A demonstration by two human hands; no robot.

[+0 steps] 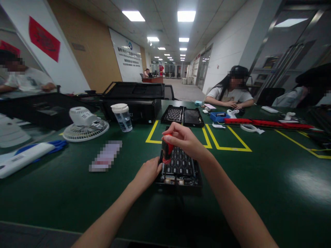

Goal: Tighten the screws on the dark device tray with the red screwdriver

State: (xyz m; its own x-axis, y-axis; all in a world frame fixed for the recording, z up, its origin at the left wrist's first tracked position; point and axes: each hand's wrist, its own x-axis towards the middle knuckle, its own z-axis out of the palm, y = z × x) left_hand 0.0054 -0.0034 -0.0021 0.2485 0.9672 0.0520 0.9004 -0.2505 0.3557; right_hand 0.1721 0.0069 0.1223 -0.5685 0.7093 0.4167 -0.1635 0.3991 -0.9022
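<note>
A black case [194, 172] with a patterned grid of dark cells inside lies on the green table in front of me. My right hand [182, 139] is closed around the top of a red and black screwdriver [167, 150], held upright over the left part of the case. The screwdriver's tip is too small to make out. My left hand [148, 171] rests against the case's left edge, its fingers bent round the edge and partly hidden.
Beyond the case, an open black case [192, 117] lies near yellow tape lines. A cup [122, 119], a white fan [85, 127] and a blurred flat object [106, 155] are at the left. A blue tray [218, 117] stands at the back right. People sit across the table.
</note>
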